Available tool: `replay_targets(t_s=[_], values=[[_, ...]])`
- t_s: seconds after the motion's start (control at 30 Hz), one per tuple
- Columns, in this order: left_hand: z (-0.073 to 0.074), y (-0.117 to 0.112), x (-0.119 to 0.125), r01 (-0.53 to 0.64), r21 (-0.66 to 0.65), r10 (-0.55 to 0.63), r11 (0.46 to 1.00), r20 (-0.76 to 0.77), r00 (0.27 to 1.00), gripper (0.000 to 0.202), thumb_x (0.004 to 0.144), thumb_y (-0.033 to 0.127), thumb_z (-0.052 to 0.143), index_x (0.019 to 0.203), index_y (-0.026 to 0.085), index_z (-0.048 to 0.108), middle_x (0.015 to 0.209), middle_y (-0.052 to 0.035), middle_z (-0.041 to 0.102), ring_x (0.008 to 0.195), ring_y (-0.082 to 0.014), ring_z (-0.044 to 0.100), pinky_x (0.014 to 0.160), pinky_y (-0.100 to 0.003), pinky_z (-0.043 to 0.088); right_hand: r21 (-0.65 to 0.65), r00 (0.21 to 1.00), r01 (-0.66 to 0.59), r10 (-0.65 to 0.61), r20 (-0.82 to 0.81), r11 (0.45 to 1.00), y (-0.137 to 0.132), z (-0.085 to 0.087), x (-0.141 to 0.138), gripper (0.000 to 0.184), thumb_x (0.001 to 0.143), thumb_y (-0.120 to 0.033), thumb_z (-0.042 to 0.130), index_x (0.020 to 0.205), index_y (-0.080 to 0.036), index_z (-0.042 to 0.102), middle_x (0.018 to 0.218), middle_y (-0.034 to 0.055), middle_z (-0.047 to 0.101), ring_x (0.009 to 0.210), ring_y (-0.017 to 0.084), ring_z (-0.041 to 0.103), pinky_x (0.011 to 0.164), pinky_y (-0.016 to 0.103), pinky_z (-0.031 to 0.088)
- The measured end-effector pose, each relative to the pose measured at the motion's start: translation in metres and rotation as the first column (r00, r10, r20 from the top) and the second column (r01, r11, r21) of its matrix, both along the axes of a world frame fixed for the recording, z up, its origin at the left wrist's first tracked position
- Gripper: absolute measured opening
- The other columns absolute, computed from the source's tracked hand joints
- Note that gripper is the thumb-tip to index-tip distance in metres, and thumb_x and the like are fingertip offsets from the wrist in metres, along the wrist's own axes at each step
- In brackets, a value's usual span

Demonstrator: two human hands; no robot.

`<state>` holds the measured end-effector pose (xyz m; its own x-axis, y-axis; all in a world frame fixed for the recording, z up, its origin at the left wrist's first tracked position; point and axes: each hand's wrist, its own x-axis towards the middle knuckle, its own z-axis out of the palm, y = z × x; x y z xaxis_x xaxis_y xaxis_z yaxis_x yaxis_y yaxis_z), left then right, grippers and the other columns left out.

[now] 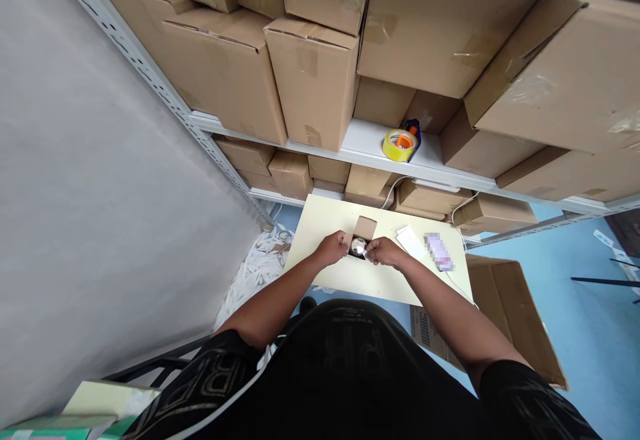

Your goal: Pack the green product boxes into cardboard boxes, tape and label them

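Observation:
Both my hands meet over a small pale yellow table (320, 227). My left hand (331, 249) and my right hand (381, 251) have their fingers curled around a small round silvery white object (359, 247) held between them. Just behind the object lies a small open brown cardboard box (365, 227) with its flap up. The object is too small to name.
A white flat item (411, 242) and a blurred-out item (439, 251) lie on the table's right half. Shelves of cardboard boxes (310, 80) stand behind, with a yellow tape roll (399, 144). An open carton (505, 307) sits on the blue floor at right; white scraps (255, 270) lie at left.

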<state>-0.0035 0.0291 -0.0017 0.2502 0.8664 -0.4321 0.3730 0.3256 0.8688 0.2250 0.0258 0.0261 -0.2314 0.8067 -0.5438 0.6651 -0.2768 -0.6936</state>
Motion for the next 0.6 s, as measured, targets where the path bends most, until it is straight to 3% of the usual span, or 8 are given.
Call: replay_targets(t_s=[0.1,0.17,0.27,0.4,0.47,0.6], values=[[0.002,0.002,-0.001,-0.021,-0.056,0.023,0.998,0.029,0.999,0.012,0.086,0.021,0.068,0.094,0.021,0.059,0.077,0.0014,0.068,0.068,-0.0153,0.07,0.059,-0.022,0.05,0.013,0.979,0.109,-0.105,-0.172,0.994,-0.009,-0.007,0.0,0.019,0.075,-0.038,0.068,0.079,-0.02,0.067,0.068,0.0019,0.069,0.058,0.016,0.061,0.054,0.026,0.045],[0.002,0.004,-0.001,-0.031,-0.08,0.035,0.996,0.045,0.998,0.013,0.086,0.021,0.068,0.094,0.02,0.059,0.076,0.0012,0.067,0.067,-0.0155,0.071,0.059,-0.022,0.051,0.165,0.973,0.145,-0.109,-0.205,0.976,-0.015,-0.015,-0.002,0.023,0.08,-0.044,0.063,0.08,-0.021,0.065,0.07,0.0001,0.066,0.062,0.016,0.06,0.06,0.027,0.046],[0.003,0.006,0.001,-0.02,-0.098,0.027,0.995,0.067,0.997,0.012,0.086,0.02,0.067,0.095,0.019,0.058,0.075,0.0004,0.067,0.066,-0.0156,0.071,0.058,-0.022,0.052,0.373,0.983,0.157,-0.109,-0.147,0.914,-0.025,-0.024,-0.005,0.027,0.087,-0.048,0.055,0.081,-0.022,0.061,0.075,-0.0002,0.065,0.07,0.017,0.059,0.068,0.028,0.047],[0.005,0.007,0.006,-0.013,-0.121,0.023,0.993,0.083,0.996,0.011,0.086,0.019,0.066,0.094,0.018,0.058,0.075,-0.001,0.068,0.065,-0.0152,0.07,0.058,-0.022,0.053,0.502,0.994,0.091,-0.112,0.01,0.86,-0.032,-0.027,-0.004,0.021,0.091,-0.042,0.051,0.086,-0.024,0.059,0.084,0.0028,0.067,0.077,0.02,0.06,0.072,0.03,0.046],[0.007,0.008,0.008,-0.021,-0.126,0.032,0.992,0.086,0.996,0.012,0.086,0.019,0.067,0.094,0.017,0.058,0.076,-0.0016,0.069,0.066,-0.0149,0.07,0.059,-0.022,0.054,0.51,0.995,0.062,-0.093,0.036,0.858,-0.031,-0.026,-0.002,0.016,0.09,-0.039,0.053,0.086,-0.024,0.059,0.083,0.0021,0.066,0.076,0.02,0.059,0.07,0.03,0.046],[0.009,0.008,0.009,-0.049,-0.127,0.061,0.991,0.09,0.994,0.013,0.086,0.019,0.066,0.097,0.018,0.059,0.08,-0.0019,0.07,0.067,-0.0141,0.07,0.06,-0.022,0.054,0.413,0.995,0.098,-0.079,-0.063,0.905,-0.028,-0.023,0.001,0.017,0.087,-0.039,0.054,0.081,-0.024,0.059,0.075,-0.0015,0.064,0.069,0.018,0.058,0.066,0.028,0.045]])
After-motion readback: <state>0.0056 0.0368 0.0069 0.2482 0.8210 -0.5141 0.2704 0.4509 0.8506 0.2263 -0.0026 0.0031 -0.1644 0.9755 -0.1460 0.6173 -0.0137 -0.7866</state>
